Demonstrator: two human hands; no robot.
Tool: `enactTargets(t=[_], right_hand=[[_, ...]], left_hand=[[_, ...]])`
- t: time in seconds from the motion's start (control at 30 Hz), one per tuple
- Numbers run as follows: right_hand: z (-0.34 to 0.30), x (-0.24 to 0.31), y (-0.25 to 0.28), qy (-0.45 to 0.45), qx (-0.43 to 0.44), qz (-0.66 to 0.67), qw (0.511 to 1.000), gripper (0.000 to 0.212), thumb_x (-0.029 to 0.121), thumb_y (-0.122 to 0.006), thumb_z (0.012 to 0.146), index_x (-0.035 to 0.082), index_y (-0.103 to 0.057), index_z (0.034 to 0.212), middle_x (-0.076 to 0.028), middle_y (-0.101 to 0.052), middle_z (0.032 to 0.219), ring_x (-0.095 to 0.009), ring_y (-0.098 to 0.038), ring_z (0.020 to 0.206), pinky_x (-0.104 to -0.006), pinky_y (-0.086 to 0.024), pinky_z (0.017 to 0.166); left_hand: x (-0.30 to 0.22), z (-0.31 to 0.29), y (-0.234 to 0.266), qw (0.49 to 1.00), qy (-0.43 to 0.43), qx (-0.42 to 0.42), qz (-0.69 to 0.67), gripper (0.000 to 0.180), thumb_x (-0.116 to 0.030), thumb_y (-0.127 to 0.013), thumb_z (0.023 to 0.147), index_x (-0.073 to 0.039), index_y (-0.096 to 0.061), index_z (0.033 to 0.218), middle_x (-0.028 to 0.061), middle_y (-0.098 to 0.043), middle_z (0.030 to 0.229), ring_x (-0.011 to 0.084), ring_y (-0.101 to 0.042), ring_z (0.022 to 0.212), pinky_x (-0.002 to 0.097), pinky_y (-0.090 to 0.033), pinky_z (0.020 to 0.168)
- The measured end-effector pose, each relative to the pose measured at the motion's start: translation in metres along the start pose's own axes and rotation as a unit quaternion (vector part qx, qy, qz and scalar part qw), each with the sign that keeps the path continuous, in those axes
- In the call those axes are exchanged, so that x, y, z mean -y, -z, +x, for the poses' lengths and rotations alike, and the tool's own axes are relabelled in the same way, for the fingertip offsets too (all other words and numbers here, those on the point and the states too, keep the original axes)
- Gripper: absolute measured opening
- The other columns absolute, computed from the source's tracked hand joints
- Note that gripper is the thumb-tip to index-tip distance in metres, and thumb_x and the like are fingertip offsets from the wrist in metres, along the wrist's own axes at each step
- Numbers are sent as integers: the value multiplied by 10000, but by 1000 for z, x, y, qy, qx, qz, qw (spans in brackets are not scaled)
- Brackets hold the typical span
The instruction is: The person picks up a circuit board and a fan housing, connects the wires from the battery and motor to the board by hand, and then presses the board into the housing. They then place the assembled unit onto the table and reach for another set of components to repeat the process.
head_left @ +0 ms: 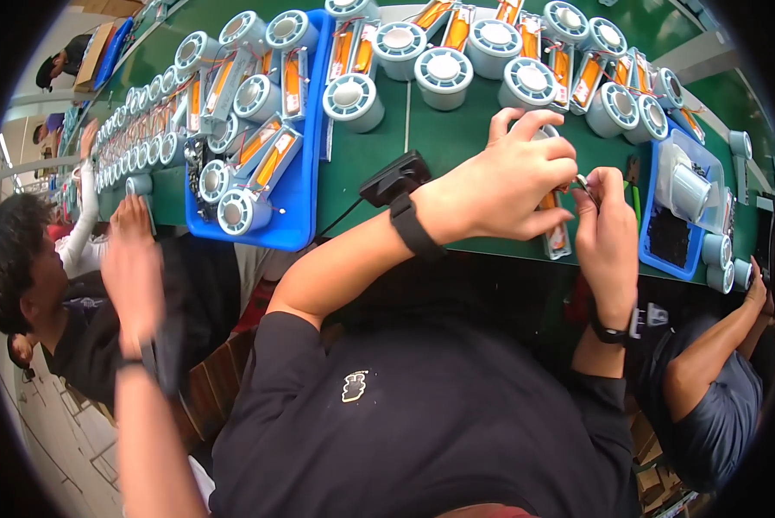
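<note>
A light blue round-headed device (556, 243) lies at the table's front edge, an orange battery in its handle. Over it curls my left hand (515, 186), thumb and fingers closed around its upper part and hiding most of the head. Close beside, my right hand (608, 237) pinches a small dark, shiny piece (583, 183) against the device; its kind is too small to make out. A black strap circles my left wrist, with a black box-shaped gadget (396, 177) next to it.
Rows of similar devices (444, 78) stand along the green table (383, 142). A blue tray (297, 229) of them sits left; another blue tray (672, 259) with small black parts and a clear tub is right. Green-handled pliers (635, 186) lie near it. Co-workers sit on both sides.
</note>
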State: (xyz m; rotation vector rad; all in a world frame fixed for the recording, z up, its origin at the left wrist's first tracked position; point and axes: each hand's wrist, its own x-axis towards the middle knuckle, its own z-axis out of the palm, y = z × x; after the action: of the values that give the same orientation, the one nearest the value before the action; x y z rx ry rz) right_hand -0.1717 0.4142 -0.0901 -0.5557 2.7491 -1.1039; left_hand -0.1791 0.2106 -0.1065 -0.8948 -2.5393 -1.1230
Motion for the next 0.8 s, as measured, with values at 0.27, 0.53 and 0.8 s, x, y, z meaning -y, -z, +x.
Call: enactTargets(t=[0.27, 0.53, 0.8], right_hand=[[-22, -18, -34, 76, -62, 79, 992, 280, 123, -512, 1085, -22, -560, 1320, -74, -622, 914, -152, -546, 738, -293, -453, 677], [-25, -17, -32, 18, -27, 139, 990, 305, 93, -532, 1073, -34, -575, 1347, -70, -652, 1008, -134, -573, 793, -260, -467, 722], [-19, -13, -29, 45, -86, 109, 989, 285, 35, -610, 994, -25, -632, 1271, -152, -685, 1055, -260, -658, 897, -344, -524, 819]], left_hand=[[2, -8, 1, 978, -80, -29, 190, 120, -173, -774, 764, -74, -739, 824, 57, -694, 1115, 403, -584, 1281, 573, -517, 972], [-24, 2, 6, 946, -59, 44, 317, 151, -179, -757, 718, -58, -749, 808, 79, -691, 958, 435, -653, 1167, 594, -561, 970], [-12, -11, 11, 962, -91, -7, 258, 130, -153, -724, 771, -32, -730, 820, 94, -672, 1097, 415, -598, 1252, 578, -549, 989]])
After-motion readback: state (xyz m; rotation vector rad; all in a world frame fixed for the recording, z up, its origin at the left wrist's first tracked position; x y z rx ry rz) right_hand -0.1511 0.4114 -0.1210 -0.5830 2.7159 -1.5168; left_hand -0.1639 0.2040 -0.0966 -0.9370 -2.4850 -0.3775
